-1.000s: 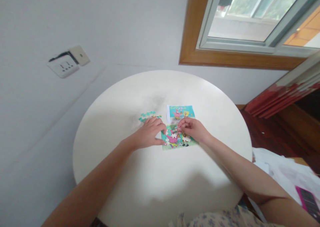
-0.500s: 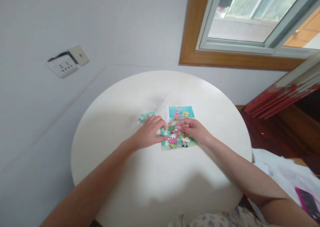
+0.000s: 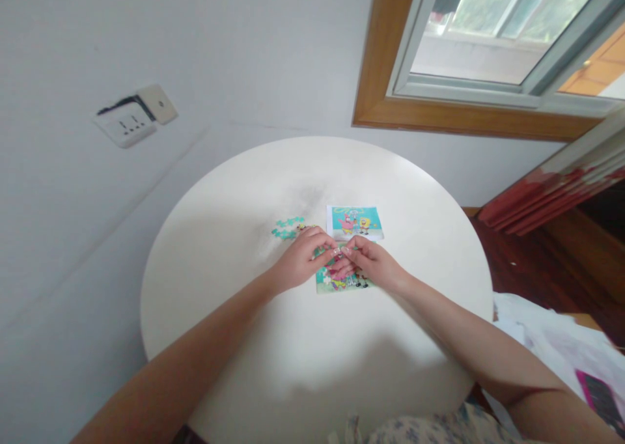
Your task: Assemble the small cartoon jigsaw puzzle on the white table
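A partly assembled cartoon jigsaw puzzle (image 3: 334,286) lies on the white round table (image 3: 293,340), its upper part covered by my hands. Just above it, my left hand (image 3: 306,258) and my right hand (image 3: 375,262) meet fingertip to fingertip. Both are closed in a pinch around a small pale puzzle piece (image 3: 340,252), mostly hidden by the fingers. Beyond the puzzle sits a picture card (image 3: 355,220) with the same pink and yellow cartoon figures. Loose teal puzzle pieces (image 3: 287,228) are scattered beside my left hand, on its far left side.
A wall with a power socket (image 3: 127,125) runs along the left and back of the table. Up to the right is a wood-framed window (image 3: 469,115), with a red and white curtain (image 3: 532,200) beside it. White sheets and a pink-edged phone (image 3: 599,395) lie at the lower right.
My left hand has moved right, from the puzzle's left edge to meet my right hand's fingertips. My right hand has shifted slightly, uncovering more of the picture card.
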`<state>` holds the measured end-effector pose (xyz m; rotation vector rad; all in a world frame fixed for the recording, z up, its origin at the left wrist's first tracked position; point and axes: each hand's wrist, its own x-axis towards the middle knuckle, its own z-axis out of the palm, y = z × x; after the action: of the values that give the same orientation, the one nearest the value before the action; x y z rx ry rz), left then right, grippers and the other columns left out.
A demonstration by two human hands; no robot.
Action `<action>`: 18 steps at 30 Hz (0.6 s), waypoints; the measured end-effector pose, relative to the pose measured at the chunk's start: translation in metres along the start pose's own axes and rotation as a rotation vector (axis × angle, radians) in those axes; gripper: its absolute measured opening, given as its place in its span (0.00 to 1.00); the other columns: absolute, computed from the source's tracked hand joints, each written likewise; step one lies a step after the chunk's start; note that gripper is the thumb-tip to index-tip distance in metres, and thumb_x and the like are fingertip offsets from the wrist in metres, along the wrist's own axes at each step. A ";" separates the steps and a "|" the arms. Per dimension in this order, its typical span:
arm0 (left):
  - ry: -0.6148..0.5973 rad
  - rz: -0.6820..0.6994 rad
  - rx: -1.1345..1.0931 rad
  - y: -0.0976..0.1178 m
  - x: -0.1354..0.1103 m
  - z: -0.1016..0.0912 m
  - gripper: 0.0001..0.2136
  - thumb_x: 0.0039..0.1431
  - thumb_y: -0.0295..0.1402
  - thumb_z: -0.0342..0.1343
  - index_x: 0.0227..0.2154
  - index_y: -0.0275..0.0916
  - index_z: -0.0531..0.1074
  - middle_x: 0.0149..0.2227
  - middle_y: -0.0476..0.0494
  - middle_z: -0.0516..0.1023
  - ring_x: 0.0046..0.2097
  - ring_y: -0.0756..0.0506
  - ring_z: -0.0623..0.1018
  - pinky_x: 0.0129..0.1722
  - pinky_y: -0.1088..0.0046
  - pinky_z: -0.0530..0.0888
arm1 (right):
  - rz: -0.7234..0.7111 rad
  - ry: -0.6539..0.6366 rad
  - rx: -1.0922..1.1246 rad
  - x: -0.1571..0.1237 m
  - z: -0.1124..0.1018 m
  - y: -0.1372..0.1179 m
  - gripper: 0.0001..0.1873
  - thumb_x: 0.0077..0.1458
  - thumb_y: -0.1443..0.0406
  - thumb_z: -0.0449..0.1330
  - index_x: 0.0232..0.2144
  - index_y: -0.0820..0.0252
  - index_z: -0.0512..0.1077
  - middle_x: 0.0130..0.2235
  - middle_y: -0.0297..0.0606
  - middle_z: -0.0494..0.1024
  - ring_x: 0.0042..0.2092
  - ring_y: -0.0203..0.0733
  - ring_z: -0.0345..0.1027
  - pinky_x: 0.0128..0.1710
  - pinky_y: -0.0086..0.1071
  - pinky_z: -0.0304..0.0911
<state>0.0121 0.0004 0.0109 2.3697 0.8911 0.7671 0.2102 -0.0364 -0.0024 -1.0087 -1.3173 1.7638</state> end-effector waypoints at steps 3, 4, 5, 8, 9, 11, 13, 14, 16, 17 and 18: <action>0.012 -0.016 -0.005 -0.004 0.000 0.000 0.11 0.65 0.40 0.49 0.32 0.39 0.71 0.34 0.46 0.72 0.41 0.45 0.70 0.45 0.67 0.65 | -0.001 -0.006 -0.122 -0.002 -0.002 -0.004 0.22 0.54 0.46 0.58 0.31 0.58 0.63 0.31 0.37 0.80 0.30 0.36 0.76 0.31 0.30 0.68; 0.011 -0.016 0.002 -0.004 0.000 0.000 0.11 0.65 0.39 0.49 0.32 0.39 0.71 0.34 0.46 0.72 0.40 0.45 0.70 0.45 0.67 0.65 | -0.008 -0.005 -0.180 -0.003 -0.003 -0.005 0.22 0.56 0.46 0.56 0.31 0.59 0.65 0.31 0.38 0.80 0.30 0.36 0.75 0.29 0.28 0.66; 0.012 -0.016 0.009 -0.005 0.000 0.001 0.11 0.65 0.39 0.49 0.31 0.39 0.71 0.33 0.46 0.72 0.40 0.45 0.70 0.44 0.67 0.65 | -0.023 0.003 -0.234 -0.003 -0.005 -0.006 0.21 0.57 0.47 0.56 0.31 0.60 0.66 0.31 0.38 0.80 0.31 0.36 0.75 0.28 0.27 0.64; 0.008 -0.010 0.035 -0.005 -0.001 0.003 0.10 0.64 0.38 0.50 0.31 0.38 0.71 0.33 0.46 0.72 0.39 0.45 0.70 0.43 0.68 0.65 | -0.100 0.064 -0.361 -0.003 -0.011 -0.008 0.18 0.58 0.50 0.55 0.31 0.60 0.69 0.31 0.37 0.79 0.31 0.36 0.73 0.27 0.27 0.62; 0.006 -0.006 0.043 -0.005 -0.001 0.004 0.10 0.64 0.38 0.50 0.31 0.38 0.71 0.33 0.46 0.72 0.39 0.45 0.70 0.43 0.68 0.65 | -0.126 0.089 -0.414 -0.002 -0.012 -0.008 0.17 0.58 0.52 0.56 0.31 0.60 0.69 0.30 0.36 0.78 0.30 0.35 0.71 0.27 0.27 0.62; 0.001 0.003 0.060 -0.005 -0.001 0.005 0.10 0.64 0.37 0.50 0.31 0.38 0.71 0.33 0.46 0.72 0.39 0.45 0.70 0.43 0.68 0.65 | -0.167 0.128 -0.556 -0.002 -0.015 -0.009 0.15 0.59 0.54 0.55 0.29 0.60 0.69 0.26 0.33 0.74 0.27 0.34 0.66 0.27 0.26 0.59; -0.009 0.016 0.081 -0.005 -0.001 0.005 0.09 0.64 0.36 0.51 0.31 0.38 0.70 0.33 0.45 0.72 0.39 0.45 0.70 0.43 0.67 0.65 | -0.227 0.151 -0.701 -0.001 -0.017 -0.010 0.14 0.60 0.58 0.54 0.27 0.60 0.69 0.25 0.32 0.72 0.26 0.33 0.62 0.27 0.27 0.57; -0.016 0.019 0.098 -0.006 -0.001 0.005 0.09 0.64 0.36 0.50 0.31 0.38 0.71 0.33 0.45 0.72 0.39 0.44 0.70 0.43 0.67 0.65 | -0.275 0.159 -0.763 -0.001 -0.017 -0.010 0.13 0.60 0.60 0.54 0.27 0.60 0.69 0.25 0.32 0.71 0.27 0.33 0.62 0.29 0.27 0.58; -0.026 0.021 0.145 -0.007 -0.002 0.003 0.08 0.64 0.36 0.50 0.32 0.39 0.71 0.34 0.45 0.72 0.40 0.44 0.69 0.45 0.66 0.64 | -0.385 0.164 -0.882 0.000 -0.019 -0.010 0.10 0.58 0.64 0.55 0.26 0.60 0.70 0.27 0.34 0.71 0.31 0.35 0.64 0.35 0.30 0.59; -0.030 0.021 0.169 -0.007 -0.003 0.002 0.08 0.64 0.35 0.50 0.33 0.39 0.71 0.35 0.45 0.72 0.41 0.43 0.69 0.45 0.66 0.64 | -0.432 0.161 -0.943 0.000 -0.019 -0.010 0.08 0.57 0.66 0.56 0.26 0.60 0.70 0.28 0.35 0.72 0.33 0.37 0.64 0.38 0.31 0.59; -0.034 0.020 0.190 -0.007 -0.004 0.001 0.07 0.64 0.35 0.51 0.34 0.40 0.71 0.35 0.45 0.72 0.42 0.43 0.69 0.46 0.65 0.64 | -0.461 0.157 -1.000 0.000 -0.020 -0.010 0.07 0.56 0.68 0.56 0.26 0.60 0.71 0.28 0.35 0.72 0.35 0.38 0.65 0.40 0.32 0.59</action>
<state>0.0071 0.0028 0.0047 2.5520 0.9648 0.6735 0.2284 -0.0256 0.0035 -1.1610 -2.1620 0.6134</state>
